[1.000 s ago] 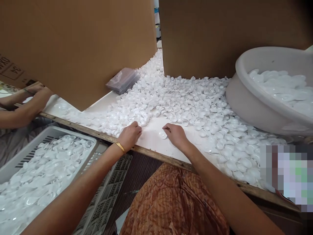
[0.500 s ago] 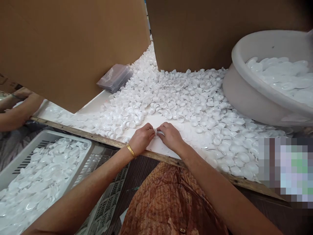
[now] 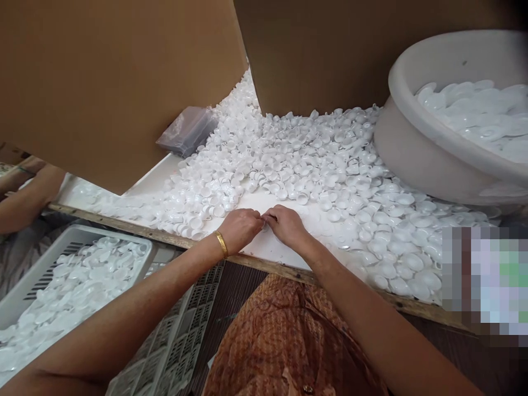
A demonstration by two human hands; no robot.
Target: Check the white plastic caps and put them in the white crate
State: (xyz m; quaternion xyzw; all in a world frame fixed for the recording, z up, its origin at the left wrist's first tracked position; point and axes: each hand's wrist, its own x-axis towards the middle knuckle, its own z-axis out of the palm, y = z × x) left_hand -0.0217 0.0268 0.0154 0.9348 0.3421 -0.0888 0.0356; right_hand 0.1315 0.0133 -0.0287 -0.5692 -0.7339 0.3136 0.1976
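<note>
Near the table's front edge, my left hand [image 3: 241, 228] and my right hand [image 3: 286, 225] meet, with fingers closed in a pinch. A small white plastic piece [image 3: 264, 221] shows faintly between the fingertips, and most of it is hidden. Beyond the hands spreads a heap of small shiny white cup-shaped plastic pieces [image 3: 297, 148]. Larger, flatter oval white pieces [image 3: 406, 261] lie to the right of my right hand. Bare white tabletop [image 3: 274, 253] shows under the hands.
A large pale tub [image 3: 429, 165] with white pieces stands at right. At lower left, a grey crate [image 3: 146, 253] holds more. Cardboard boxes [image 3: 124, 82] rise behind, beside a plastic-wrapped packet [image 3: 187, 132]. Another person's arm [image 3: 33, 192] reaches in at far left.
My fingertips have drawn closer together, and the left hand has turned slightly, so the white piece is more hidden. The whole view has shifted a little.
</note>
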